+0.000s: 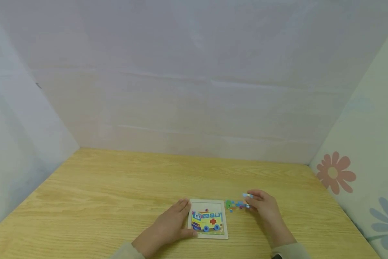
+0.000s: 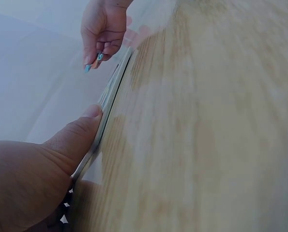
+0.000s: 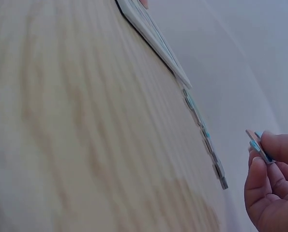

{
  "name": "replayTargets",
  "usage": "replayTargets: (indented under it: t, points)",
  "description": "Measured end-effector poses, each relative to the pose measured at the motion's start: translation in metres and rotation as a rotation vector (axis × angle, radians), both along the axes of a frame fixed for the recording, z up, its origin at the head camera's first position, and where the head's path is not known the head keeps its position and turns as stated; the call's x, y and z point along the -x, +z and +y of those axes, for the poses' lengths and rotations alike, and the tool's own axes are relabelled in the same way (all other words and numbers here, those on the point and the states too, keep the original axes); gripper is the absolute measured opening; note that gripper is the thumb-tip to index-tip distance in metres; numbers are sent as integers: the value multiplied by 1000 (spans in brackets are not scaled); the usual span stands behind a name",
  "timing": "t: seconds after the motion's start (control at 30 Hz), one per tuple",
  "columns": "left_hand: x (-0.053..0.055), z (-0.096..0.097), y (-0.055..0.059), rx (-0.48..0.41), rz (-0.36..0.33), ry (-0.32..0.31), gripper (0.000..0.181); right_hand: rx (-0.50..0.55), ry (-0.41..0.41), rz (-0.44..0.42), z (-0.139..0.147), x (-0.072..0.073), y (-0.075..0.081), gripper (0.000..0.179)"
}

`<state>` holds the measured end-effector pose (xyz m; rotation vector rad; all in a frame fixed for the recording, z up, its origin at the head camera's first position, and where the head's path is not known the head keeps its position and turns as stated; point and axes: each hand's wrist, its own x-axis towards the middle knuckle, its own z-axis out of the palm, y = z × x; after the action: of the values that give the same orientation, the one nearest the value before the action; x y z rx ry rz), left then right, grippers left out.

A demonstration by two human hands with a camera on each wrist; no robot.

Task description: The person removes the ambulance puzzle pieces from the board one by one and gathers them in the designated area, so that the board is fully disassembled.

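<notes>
A square puzzle tray (image 1: 225, 230) with a pale rim lies on the table, its lower part filled with a yellow ambulance picture (image 1: 210, 220) and its upper part bare. My left hand (image 1: 169, 223) rests along the tray's left side. Its fingers lie fairly straight by the far corner, and the thumb touches the near rim. Right of the tray, my right hand (image 1: 266, 205) pinches a small puzzle piece (image 3: 261, 145) between thumb and fingers, raised off the table; possibly more than one is held. Several loose puzzle pieces (image 1: 240, 204) lie between tray and right hand.
The wooden table (image 1: 116, 187) reaches back to a pale cloth wall (image 1: 194, 108). Side walls stand at left and right, the right one (image 1: 362, 144) printed with flowers.
</notes>
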<state>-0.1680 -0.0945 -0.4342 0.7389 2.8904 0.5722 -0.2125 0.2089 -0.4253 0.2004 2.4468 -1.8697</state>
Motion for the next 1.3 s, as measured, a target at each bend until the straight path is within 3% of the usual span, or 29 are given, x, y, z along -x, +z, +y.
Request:
replayTargets:
  t: [0.27, 0.93, 1.3]
  points:
    - [-2, 0, 2, 3, 6, 0, 94, -15, -51, -29, 8, 3, -2, 35]
    - [-1, 0, 1, 1, 18, -12, 95, -183, -26, -29, 18, 0, -6, 31]
    - [-1, 0, 1, 5, 26, -7, 94, -423, -2, -11, 19, 0, -4, 31]
